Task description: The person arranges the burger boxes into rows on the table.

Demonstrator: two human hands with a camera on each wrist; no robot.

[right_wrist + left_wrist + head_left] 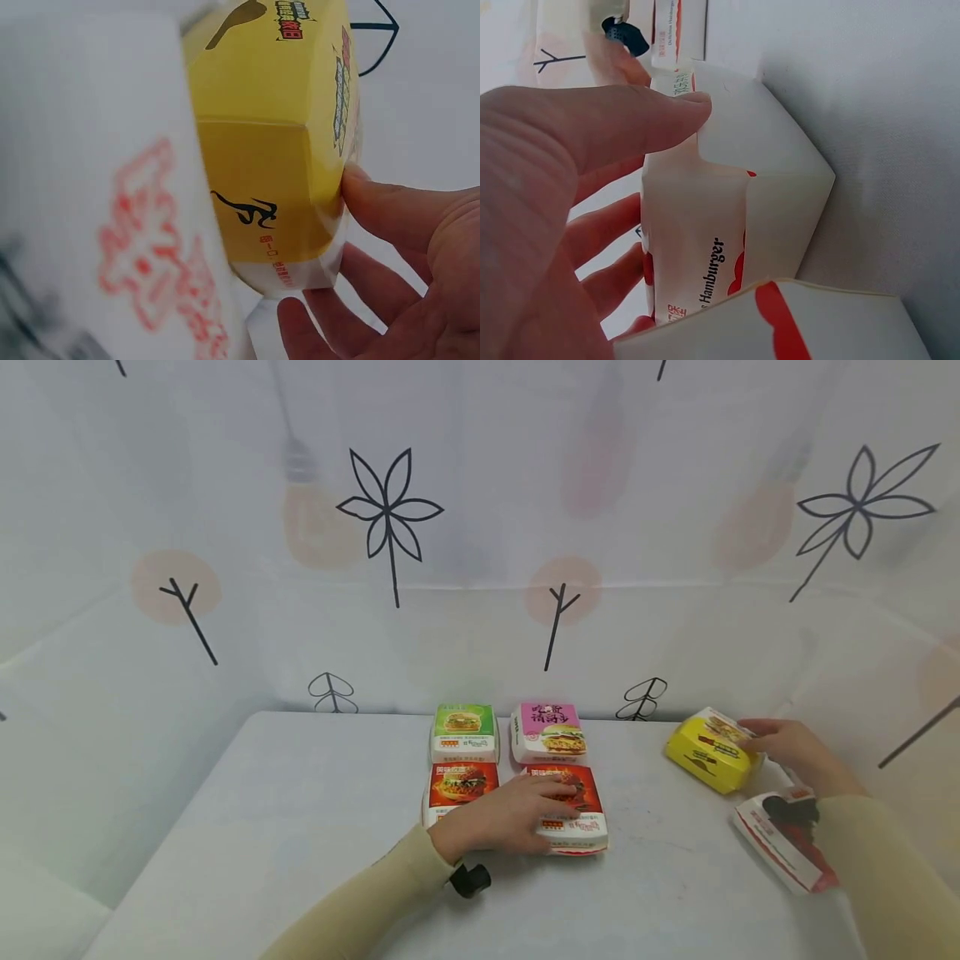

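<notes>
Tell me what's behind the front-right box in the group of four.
Behind that red-and-white box is a pink-topped burger box; its lid shows, but its lower front is covered.

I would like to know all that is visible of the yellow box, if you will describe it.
The yellow box looks like thin, glossy card with angled sides, and appears closed. Its top carries a burger picture; its yellow faces bear dark prints, and one has small red characters above a white band. It sits askew toward the back of the white table, right of the pink-topped box. The right hand grips its right end. Whether it is lifted is unclear.
</notes>
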